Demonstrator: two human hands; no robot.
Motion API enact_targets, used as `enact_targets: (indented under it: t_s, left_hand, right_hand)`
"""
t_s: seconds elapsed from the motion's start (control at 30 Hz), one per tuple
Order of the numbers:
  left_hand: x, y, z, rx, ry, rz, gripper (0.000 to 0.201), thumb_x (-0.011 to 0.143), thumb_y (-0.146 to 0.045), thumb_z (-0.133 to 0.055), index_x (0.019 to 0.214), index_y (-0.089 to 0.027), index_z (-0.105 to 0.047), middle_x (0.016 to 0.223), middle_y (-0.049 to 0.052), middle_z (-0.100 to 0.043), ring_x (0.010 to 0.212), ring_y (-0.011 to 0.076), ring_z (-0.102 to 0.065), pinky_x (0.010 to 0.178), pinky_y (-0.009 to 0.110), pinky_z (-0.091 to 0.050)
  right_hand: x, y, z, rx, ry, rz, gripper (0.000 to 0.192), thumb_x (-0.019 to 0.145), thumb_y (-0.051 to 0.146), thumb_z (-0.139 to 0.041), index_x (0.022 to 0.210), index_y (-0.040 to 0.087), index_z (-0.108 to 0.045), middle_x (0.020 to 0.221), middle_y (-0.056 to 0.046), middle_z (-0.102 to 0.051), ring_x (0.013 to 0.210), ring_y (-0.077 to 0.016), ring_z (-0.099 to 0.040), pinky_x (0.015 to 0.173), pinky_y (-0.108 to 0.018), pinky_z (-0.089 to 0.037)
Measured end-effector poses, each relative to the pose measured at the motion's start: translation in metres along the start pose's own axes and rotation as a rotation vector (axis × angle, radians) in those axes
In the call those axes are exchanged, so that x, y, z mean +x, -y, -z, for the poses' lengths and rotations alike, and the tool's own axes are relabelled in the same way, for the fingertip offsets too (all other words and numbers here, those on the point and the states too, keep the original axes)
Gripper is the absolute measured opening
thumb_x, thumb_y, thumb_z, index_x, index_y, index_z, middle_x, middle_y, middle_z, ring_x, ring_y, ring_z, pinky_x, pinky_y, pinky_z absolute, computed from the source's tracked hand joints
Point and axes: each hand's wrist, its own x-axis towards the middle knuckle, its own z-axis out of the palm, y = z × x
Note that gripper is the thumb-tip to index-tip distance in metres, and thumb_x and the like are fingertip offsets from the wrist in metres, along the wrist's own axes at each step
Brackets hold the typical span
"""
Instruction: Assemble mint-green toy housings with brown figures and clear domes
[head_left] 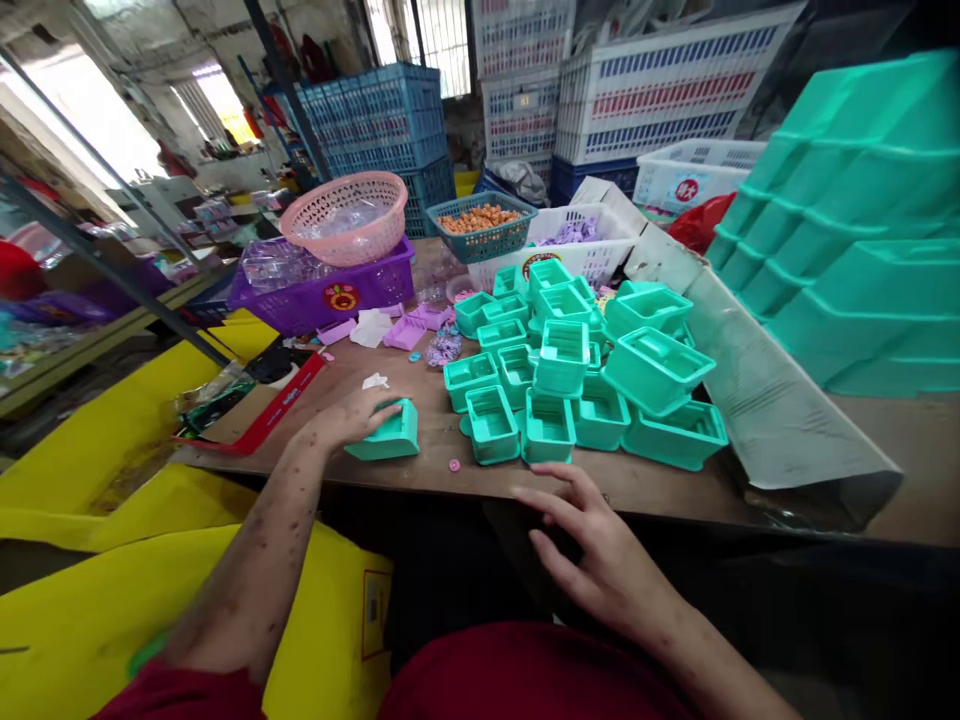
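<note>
A small turquoise plastic box [395, 436] lies near the table's front edge, apart from the others. My left hand [351, 418] has its fingers on the top and far side of this box; the thumb is hidden. My right hand [581, 530] hovers at the table edge with fingers spread and nothing in them. Just beyond it is a heap of similar turquoise boxes [491, 425], some upright and some tilted on one another. A tiny pink round piece [454, 465] rests between the single box and the heap.
Behind stand a purple crate [315, 300] with a pink basket [352, 222] on top, a teal basket [487, 240] of orange pieces and a white basket [622, 250]. A cardboard flap [765, 400] and stacked turquoise trays [885, 320] bound the right; a red-edged carton [281, 400] lies left.
</note>
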Motion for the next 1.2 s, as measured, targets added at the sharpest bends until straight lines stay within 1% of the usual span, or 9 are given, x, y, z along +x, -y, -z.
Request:
enact_targets:
  t_s: [0.17,0.3,0.4,0.57,0.7,0.83,0.97,1.07,1.2]
  left_hand:
    - [-0.009,-0.015,0.01,-0.007,-0.161,-0.017,0.054,0.11,-0.055,-0.046,0.147,-0.019,-0.065,0.152,0.015,-0.068,0.144,0.0305,-0.062,0.125,0.047,-0.047]
    - [-0.027,-0.029,0.015,0.021,-0.198,-0.036,0.048,0.11,-0.053,-0.053,0.143,-0.021,-0.067,0.148,0.014,-0.069,0.141,0.0304,-0.062,0.124,0.048,-0.048]
    - [-0.036,-0.035,0.018,0.042,-0.151,-0.092,0.041,0.108,-0.051,-0.059,0.136,-0.023,-0.071,0.139,0.012,-0.072,0.137,0.0325,-0.063,0.121,0.051,-0.049]
    - [-0.005,-0.048,0.024,0.033,-0.204,-0.207,0.04,0.109,-0.044,-0.059,0.138,-0.019,-0.068,0.143,0.014,-0.07,0.137,0.0315,-0.061,0.122,0.049,-0.047]
    - [0.047,-0.067,0.012,0.123,-0.085,-0.253,0.048,0.104,-0.036,-0.066,0.149,-0.022,-0.061,0.154,0.011,-0.065,0.143,0.0321,-0.055,0.121,0.048,-0.045]
    - [0.079,-0.078,-0.008,0.211,-0.011,-0.216,0.033,0.093,-0.024,-0.073,0.126,-0.023,-0.073,0.14,0.012,-0.073,0.132,0.0371,-0.058,0.111,0.053,-0.046]
    - [0.078,-0.077,-0.012,0.258,-0.022,-0.197,0.02,0.095,-0.028,-0.073,0.114,-0.023,-0.076,0.135,0.013,-0.075,0.132,0.0382,-0.055,0.11,0.056,-0.04]
    - [0.069,-0.075,-0.001,0.268,-0.044,-0.173,0.026,0.101,-0.044,-0.07,0.116,-0.023,-0.076,0.128,0.013,-0.077,0.13,0.0376,-0.056,0.109,0.055,-0.038]
    - [0.066,-0.079,0.017,0.337,-0.068,-0.108,0.033,0.101,-0.054,-0.069,0.103,-0.022,-0.079,0.109,0.014,-0.079,0.124,0.0385,-0.062,0.11,0.058,-0.038]
  right_hand:
    - [0.061,0.02,-0.027,-0.144,0.07,0.065,0.057,0.101,0.019,-0.066,0.155,0.037,-0.062,0.175,-0.013,-0.034,0.104,-0.0236,-0.076,0.103,-0.053,-0.069]
    - [0.077,0.003,-0.05,-0.265,0.042,-0.016,0.055,0.101,0.027,-0.066,0.156,0.031,-0.062,0.166,-0.018,-0.045,0.113,-0.0335,-0.078,0.093,-0.055,-0.072]
    - [0.082,-0.011,-0.057,-0.222,0.024,0.013,0.051,0.104,0.029,-0.063,0.155,0.026,-0.062,0.153,-0.018,-0.055,0.116,-0.0338,-0.077,0.099,-0.054,-0.07]
    - [0.09,-0.015,-0.045,-0.076,-0.105,-0.031,0.03,0.103,0.024,-0.063,0.133,0.024,-0.069,0.129,-0.012,-0.063,0.091,-0.0234,-0.076,0.092,-0.046,-0.069]
    - [0.091,-0.007,-0.032,-0.073,-0.103,-0.054,0.02,0.104,0.02,-0.06,0.122,0.025,-0.067,0.12,-0.008,-0.061,0.082,-0.0194,-0.072,0.083,-0.041,-0.066]
    - [0.083,-0.004,-0.023,-0.04,-0.035,-0.057,0.015,0.105,0.018,-0.058,0.115,0.026,-0.065,0.117,-0.006,-0.061,0.083,-0.0177,-0.071,0.081,-0.036,-0.063]
    - [0.073,-0.007,-0.015,0.011,-0.012,-0.077,0.012,0.106,0.017,-0.057,0.108,0.026,-0.064,0.114,-0.005,-0.063,0.084,-0.017,-0.069,0.08,-0.033,-0.06]
    - [0.07,-0.008,-0.012,-0.009,-0.038,-0.059,0.013,0.108,0.017,-0.054,0.11,0.025,-0.063,0.113,-0.006,-0.065,0.092,-0.02,-0.068,0.087,-0.034,-0.058]
    - [0.076,-0.009,-0.011,-0.055,-0.061,-0.032,0.021,0.107,0.011,-0.05,0.116,0.024,-0.064,0.115,-0.007,-0.066,0.102,-0.0228,-0.068,0.096,-0.037,-0.056]
